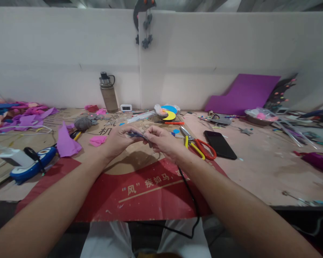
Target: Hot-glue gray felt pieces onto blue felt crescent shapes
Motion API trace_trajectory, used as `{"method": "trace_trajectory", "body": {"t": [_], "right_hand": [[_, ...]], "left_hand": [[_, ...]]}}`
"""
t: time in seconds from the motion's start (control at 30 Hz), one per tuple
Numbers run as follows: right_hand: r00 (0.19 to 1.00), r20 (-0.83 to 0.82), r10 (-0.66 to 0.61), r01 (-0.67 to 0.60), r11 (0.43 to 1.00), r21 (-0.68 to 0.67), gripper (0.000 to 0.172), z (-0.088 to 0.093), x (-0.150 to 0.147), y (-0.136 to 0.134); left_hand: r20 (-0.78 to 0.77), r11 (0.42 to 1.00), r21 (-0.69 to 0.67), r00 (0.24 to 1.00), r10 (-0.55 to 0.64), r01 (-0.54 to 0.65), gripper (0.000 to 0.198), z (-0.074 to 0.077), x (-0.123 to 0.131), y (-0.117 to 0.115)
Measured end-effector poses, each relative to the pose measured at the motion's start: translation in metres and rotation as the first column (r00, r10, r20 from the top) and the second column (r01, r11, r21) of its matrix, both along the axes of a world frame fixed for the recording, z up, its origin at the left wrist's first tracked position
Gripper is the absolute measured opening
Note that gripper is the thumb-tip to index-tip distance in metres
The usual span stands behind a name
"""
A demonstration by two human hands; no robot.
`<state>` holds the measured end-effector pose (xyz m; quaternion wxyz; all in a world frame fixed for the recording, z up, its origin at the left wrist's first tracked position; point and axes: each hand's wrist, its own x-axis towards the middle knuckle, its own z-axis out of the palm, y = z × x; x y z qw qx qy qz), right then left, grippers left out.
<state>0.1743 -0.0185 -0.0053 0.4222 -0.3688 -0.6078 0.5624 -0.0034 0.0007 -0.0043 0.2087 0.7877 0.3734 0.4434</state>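
Both my hands meet over the middle of the table and pinch a small, thin dark grey piece (136,135). My left hand (121,139) is closed on its left end, fingers curled over it. The thumb and fingertips of my right hand (163,140) press together at its right end. The fingers partly cover the piece, so its full shape is hidden. Just right of my right hand lie scissors (208,148) with red handles and yellow-handled pliers (195,147). A red-handled tool (174,123) lies behind my hands.
A red and brown cardboard sheet (150,200) covers the table's front. To the right is a black phone (220,144). A bottle (109,95) stands at the back wall. On the left are grey yarn (83,123), pink and purple scraps (67,141) and a blue power strip (33,168).
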Motion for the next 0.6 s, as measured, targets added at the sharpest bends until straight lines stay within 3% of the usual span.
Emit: {"method": "trace_trajectory", "body": {"t": [0.1, 0.2, 0.23, 0.3, 0.37, 0.43, 0.5, 0.6], "right_hand": [[0.991, 0.066, -0.114, 0.101, 0.980, 0.171, 0.018, -0.007, 0.001, 0.008], [0.964, 0.097, -0.249, 0.194, 0.901, 0.387, 0.016, -0.011, 0.004, 0.013], [0.951, 0.105, -0.289, 0.216, 0.871, 0.442, 0.016, -0.011, 0.004, 0.014], [0.926, 0.134, -0.354, 0.239, 0.822, 0.517, 0.014, -0.010, 0.006, 0.012], [0.906, 0.174, -0.385, 0.232, 0.798, 0.556, 0.014, -0.009, 0.006, 0.010], [0.897, 0.208, -0.391, 0.204, 0.782, 0.589, 0.012, -0.008, 0.006, 0.007], [0.890, 0.235, -0.391, 0.170, 0.762, 0.624, 0.009, -0.008, 0.005, 0.005], [0.866, 0.275, -0.417, 0.144, 0.735, 0.662, 0.008, -0.009, 0.004, 0.004]], "left_hand": [[-0.013, 0.981, 0.030, 0.981, 0.194, -0.193, 0.045, -0.002, 0.001, 0.003], [0.069, 0.950, -0.076, 0.949, 0.308, -0.302, 0.065, 0.000, 0.003, 0.001], [0.117, 0.948, -0.153, 0.947, 0.299, -0.280, 0.061, 0.002, 0.004, 0.000], [0.241, 0.930, -0.347, 0.948, 0.209, -0.117, 0.044, 0.004, 0.006, -0.004], [0.383, 0.847, -0.520, 0.917, 0.114, 0.111, 0.032, 0.006, 0.010, -0.007], [0.494, 0.758, -0.600, 0.864, 0.100, 0.256, 0.031, 0.005, 0.013, -0.009], [0.552, 0.725, -0.615, 0.825, 0.117, 0.309, 0.029, 0.004, 0.016, -0.010], [0.551, 0.725, -0.617, 0.825, 0.122, 0.305, 0.024, 0.003, 0.017, -0.010]]}}
